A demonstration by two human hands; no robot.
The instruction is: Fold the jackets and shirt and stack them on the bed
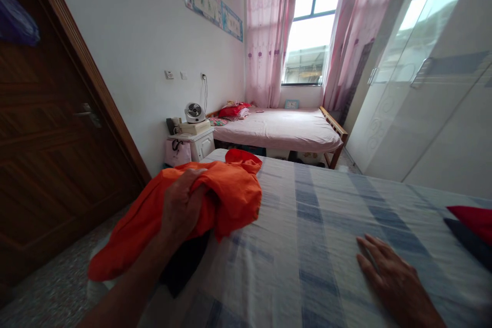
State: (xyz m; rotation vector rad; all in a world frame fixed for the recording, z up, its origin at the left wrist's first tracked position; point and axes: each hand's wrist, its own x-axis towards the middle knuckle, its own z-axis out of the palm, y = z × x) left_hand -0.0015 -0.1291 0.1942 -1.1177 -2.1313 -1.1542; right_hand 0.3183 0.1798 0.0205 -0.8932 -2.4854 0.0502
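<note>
My left hand grips a bunched fold of an orange garment, its fingers curled into the cloth. The garment lies crumpled over the left side of the near bed, and its exact kind cannot be made out. Dark cloth shows from under it, below my wrist. On the right, my right hand has its fingers spread, low over or on the blue-and-white striped sheet, holding nothing.
Red cloth and dark cloth lie at the right edge. A second bed stands beyond, beside a white nightstand with a small fan. A wooden door is left, a white wardrobe right.
</note>
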